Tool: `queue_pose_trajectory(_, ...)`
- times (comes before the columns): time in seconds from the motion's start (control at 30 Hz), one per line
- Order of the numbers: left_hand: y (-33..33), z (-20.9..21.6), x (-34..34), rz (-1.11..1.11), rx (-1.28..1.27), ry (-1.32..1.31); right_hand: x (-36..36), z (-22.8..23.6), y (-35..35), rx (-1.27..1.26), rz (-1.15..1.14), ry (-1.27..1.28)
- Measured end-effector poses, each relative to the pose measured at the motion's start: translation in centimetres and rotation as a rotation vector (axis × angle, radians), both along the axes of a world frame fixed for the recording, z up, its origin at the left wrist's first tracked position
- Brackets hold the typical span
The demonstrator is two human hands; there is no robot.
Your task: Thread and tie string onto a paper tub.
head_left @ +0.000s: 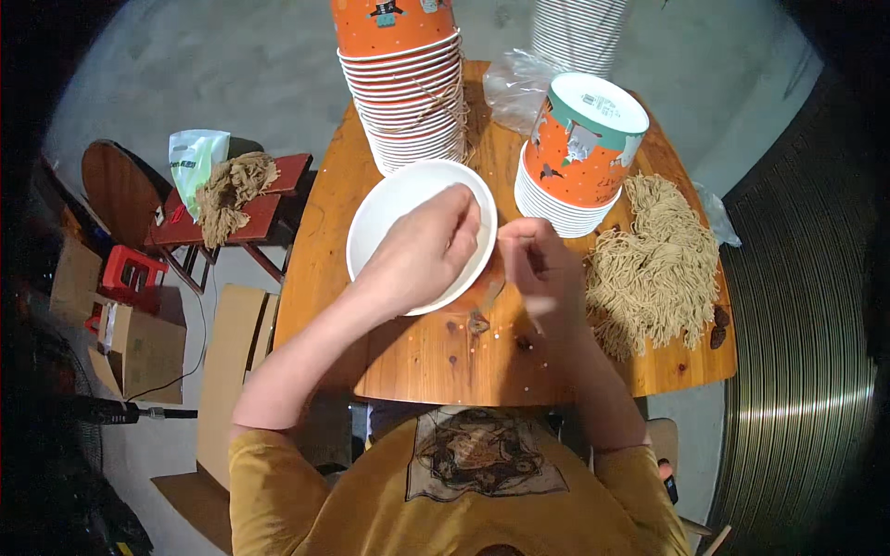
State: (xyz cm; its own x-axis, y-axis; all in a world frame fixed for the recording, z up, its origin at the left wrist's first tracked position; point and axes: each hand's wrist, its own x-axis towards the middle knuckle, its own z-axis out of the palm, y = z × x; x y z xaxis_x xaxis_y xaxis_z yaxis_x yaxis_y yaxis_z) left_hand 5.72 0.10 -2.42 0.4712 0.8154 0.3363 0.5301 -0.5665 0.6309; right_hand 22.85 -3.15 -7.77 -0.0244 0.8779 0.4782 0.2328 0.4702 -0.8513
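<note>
2 hands at a white bowl [399, 208] mid-table.

The left hand [422, 255] lies over the bowl's right rim, fingers curled in, pinching its edge as far as I can tell. The right hand [538, 264] sits just right of the bowl, fingers closed; what they hold I cannot tell. A twine heap [658, 264] lies right of the bowl, 2 cup stacks [408, 93] behind it; open table [417, 357] lies nearer the person.

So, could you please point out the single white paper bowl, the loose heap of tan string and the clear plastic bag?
White paper bowl [394, 206]: head view, bare inner wall.
Heap of tan string [658, 259]: head view, its middle.
Clear plastic bag [512, 88]: head view, crumpled middle.
</note>
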Motion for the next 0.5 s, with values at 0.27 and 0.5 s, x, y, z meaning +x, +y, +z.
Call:
queue_pose_trajectory(0.27, 2.3, -0.4, 2.1, -0.190, -0.429, -0.488, 2.8, 0.7, 0.0, -0.060, 0.013, -0.013)
queue_pose_trajectory(0.5, 2.9, -1.4, 5.2, -0.205, -0.685, -0.440, 5.5, 3.1, 0.8, -0.157, 0.158, -0.148)
